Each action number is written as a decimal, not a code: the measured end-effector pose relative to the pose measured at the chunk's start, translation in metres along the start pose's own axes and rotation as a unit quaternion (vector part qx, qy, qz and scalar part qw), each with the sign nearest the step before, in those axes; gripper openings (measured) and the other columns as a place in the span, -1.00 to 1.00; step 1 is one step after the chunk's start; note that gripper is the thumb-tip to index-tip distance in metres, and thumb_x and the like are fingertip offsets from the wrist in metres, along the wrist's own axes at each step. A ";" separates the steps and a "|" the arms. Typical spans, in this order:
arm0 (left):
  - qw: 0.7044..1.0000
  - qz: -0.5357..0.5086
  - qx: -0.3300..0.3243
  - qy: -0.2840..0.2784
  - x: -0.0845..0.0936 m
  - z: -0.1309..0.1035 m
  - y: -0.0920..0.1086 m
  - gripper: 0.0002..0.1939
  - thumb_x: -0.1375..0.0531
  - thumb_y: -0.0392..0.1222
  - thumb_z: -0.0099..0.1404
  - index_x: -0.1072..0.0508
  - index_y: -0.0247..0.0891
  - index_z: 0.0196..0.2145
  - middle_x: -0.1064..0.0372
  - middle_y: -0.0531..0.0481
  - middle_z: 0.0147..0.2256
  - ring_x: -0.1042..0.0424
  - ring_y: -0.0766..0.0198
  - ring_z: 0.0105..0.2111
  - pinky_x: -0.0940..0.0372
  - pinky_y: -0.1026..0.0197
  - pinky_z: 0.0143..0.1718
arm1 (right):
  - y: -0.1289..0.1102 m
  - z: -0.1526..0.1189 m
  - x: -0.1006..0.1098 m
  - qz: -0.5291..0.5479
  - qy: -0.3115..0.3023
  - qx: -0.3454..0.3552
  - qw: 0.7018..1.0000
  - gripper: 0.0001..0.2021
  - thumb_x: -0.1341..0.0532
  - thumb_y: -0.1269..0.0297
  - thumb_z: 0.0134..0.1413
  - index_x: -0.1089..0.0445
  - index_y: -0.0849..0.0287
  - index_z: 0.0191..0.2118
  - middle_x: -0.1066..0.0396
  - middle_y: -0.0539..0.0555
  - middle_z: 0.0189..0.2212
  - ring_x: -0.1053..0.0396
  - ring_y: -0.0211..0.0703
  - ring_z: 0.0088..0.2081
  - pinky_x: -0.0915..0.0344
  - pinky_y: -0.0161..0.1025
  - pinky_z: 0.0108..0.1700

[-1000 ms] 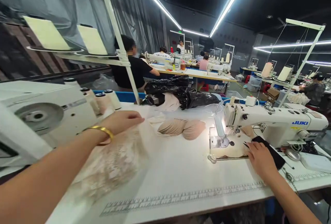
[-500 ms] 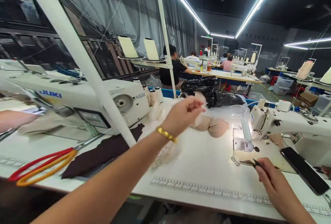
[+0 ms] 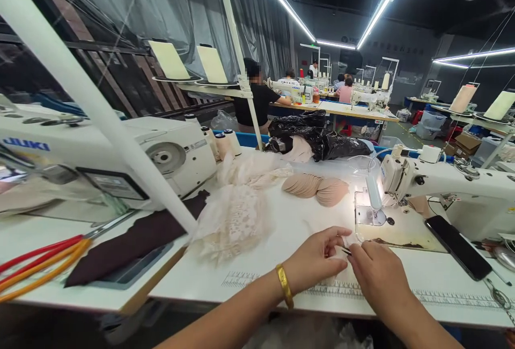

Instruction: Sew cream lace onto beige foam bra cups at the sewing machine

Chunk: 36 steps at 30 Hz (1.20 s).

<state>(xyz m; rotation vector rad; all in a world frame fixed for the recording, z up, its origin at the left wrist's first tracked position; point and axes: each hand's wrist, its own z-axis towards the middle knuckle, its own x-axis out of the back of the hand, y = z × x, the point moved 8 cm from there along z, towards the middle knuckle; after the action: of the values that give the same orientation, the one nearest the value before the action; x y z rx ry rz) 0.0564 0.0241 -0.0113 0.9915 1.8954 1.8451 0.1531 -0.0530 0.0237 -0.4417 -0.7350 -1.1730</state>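
Observation:
My left hand (image 3: 319,257), with a gold bangle at the wrist, has its thumb and fingers closed on a thin pale sheer fabric piece (image 3: 351,240) above the table's front ruler strip. Against it, my right hand (image 3: 380,274) grips a small dark two-tipped tool (image 3: 345,251); its tips point into the fabric, and the rest is hidden in my fingers. Left of my hands lies a loose heap of cream lace (image 3: 237,220). Beyond them, beige fanned cup-shaped pieces (image 3: 301,185) lie in two stacks.
A lit sewing machine (image 3: 434,177) stands at right, with a black phone (image 3: 458,247) by its base. At left are another sewing machine (image 3: 169,150), long red-and-orange-handled scissors (image 3: 76,249), dark cloth (image 3: 140,241) and a slanted white pole (image 3: 100,118). Black plastic bags (image 3: 341,145) sit behind.
My left hand has come down and right from over the lace, carrying sheer fabric to my right hand. My right hand has moved left with the dark tool. The view has shifted.

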 end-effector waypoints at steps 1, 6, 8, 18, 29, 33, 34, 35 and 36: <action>1.000 0.008 -0.004 -0.013 0.000 -0.001 0.002 -0.28 -0.25 -0.25 0.01 -0.36 -0.29 0.18 -0.43 -0.02 -0.17 -0.22 0.34 -0.39 -0.24 0.26 -0.31 | -0.001 0.000 0.000 0.004 -0.004 0.000 1.000 -0.70 0.02 0.45 0.40 -0.31 0.08 -0.37 -0.33 -0.02 -0.56 -0.24 -0.14 -0.54 0.00 -0.19 -0.40; 0.963 0.253 -0.065 0.074 0.076 -0.020 0.036 -0.42 -0.11 -0.23 0.16 -0.39 -0.17 0.16 -0.55 -0.04 -0.10 -0.36 0.21 -0.38 -0.33 0.13 -0.27 | 0.050 -0.032 0.009 0.006 -0.049 -0.060 0.997 -0.72 0.04 0.30 0.46 -0.33 0.08 -0.29 -0.42 -0.01 -0.49 -0.37 -0.14 -0.49 -0.11 -0.21 -0.39; 0.878 0.382 -0.129 0.258 0.130 -0.042 0.065 -0.54 -0.11 -0.11 0.26 -0.44 -0.21 0.09 -0.53 -0.14 -0.08 -0.43 0.00 -0.13 -0.32 -0.04 -0.04 | 0.091 -0.056 0.013 -0.053 -0.074 -0.105 0.990 -0.73 0.03 0.20 0.47 -0.37 0.10 -0.21 -0.44 0.02 -0.49 -0.40 -0.09 -0.49 -0.13 -0.19 -0.41; 0.833 0.505 -0.225 0.031 0.010 -0.019 0.022 -0.61 -0.18 -0.42 0.18 -0.54 -0.19 -0.04 -0.46 -0.16 0.02 -0.42 -0.04 0.02 -0.33 -0.08 0.06 | 0.088 -0.050 -0.008 0.158 -0.147 -0.139 0.967 -0.74 -0.04 0.20 0.45 -0.39 0.08 0.08 -0.48 0.17 -0.07 -0.41 0.06 -0.03 -0.35 0.00 0.03; 0.898 0.403 -0.140 0.110 0.040 0.030 0.010 -0.90 -0.27 -0.26 0.25 -0.57 -0.23 -0.25 -0.53 -0.06 -0.32 -0.47 0.06 -0.27 -0.34 0.06 -0.20 | 0.062 -0.002 -0.061 0.334 -0.191 -0.219 0.897 -0.71 -0.09 0.27 0.32 -0.44 0.15 0.05 -0.48 0.19 -0.11 -0.38 0.08 -0.06 -0.32 0.05 0.03; 0.904 0.372 -0.178 0.117 0.033 0.032 0.015 -0.86 -0.22 -0.26 0.34 -0.56 -0.18 -0.36 -0.49 0.02 -0.38 -0.45 0.17 -0.29 -0.31 0.12 -0.18 | 0.058 0.000 -0.073 0.412 -0.183 -0.270 0.850 -0.59 -0.20 0.23 0.20 -0.39 0.12 0.16 -0.45 0.12 -0.14 -0.37 0.01 -0.12 -0.31 -0.05 -0.04; 0.905 0.353 -0.202 0.124 0.032 0.028 0.020 -0.86 -0.21 -0.24 0.36 -0.56 -0.17 -0.35 -0.50 0.01 -0.35 -0.45 0.17 -0.26 -0.30 0.12 -0.14 | 0.058 -0.001 -0.074 0.430 -0.182 -0.284 0.837 -0.62 -0.21 0.22 0.18 -0.41 0.11 0.10 -0.42 0.07 -0.24 -0.36 -0.04 -0.20 -0.31 -0.10 -0.12; 0.907 0.328 -0.228 0.131 0.032 0.024 0.025 -0.87 -0.20 -0.22 0.37 -0.55 -0.16 -0.33 -0.51 0.00 -0.31 -0.45 0.16 -0.23 -0.30 0.10 -0.10 | 0.059 -0.001 -0.075 0.446 -0.178 -0.296 0.825 -0.68 -0.22 0.20 0.17 -0.44 0.10 0.03 -0.35 0.00 -0.34 -0.32 -0.09 -0.29 -0.29 -0.16 -0.19; 0.912 0.298 -0.249 0.134 0.031 0.019 0.029 -0.86 -0.18 -0.20 0.38 -0.53 -0.16 -0.31 -0.52 -0.01 -0.26 -0.45 0.15 -0.19 -0.30 0.09 -0.07 | 0.059 -0.001 -0.075 0.461 -0.172 -0.305 0.815 -0.76 -0.22 0.18 0.17 -0.45 0.10 -0.07 -0.26 -0.06 -0.42 -0.27 -0.14 -0.36 -0.25 -0.21 -0.27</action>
<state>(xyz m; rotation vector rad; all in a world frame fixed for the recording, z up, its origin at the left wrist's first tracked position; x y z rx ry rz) 0.0543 0.0573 0.0216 1.2603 1.1725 2.7491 0.1939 0.0162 -0.0271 -1.4058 -0.3202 -0.3526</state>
